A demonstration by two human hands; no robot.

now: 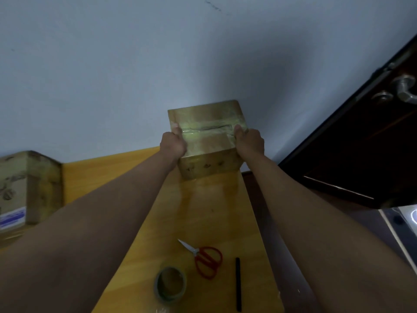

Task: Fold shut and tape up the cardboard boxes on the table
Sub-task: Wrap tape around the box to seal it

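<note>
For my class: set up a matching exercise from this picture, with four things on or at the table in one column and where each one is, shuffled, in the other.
Things:
1. cardboard box
2. scissors
3. tape roll
4. black pen

Places:
A. near table edge, left of the scissors
B. far end, held between left hand and right hand
C. rightmost of the near items
D. between tape roll and pen

Pairs: 1-B, 2-D, 3-A, 4-C
</note>
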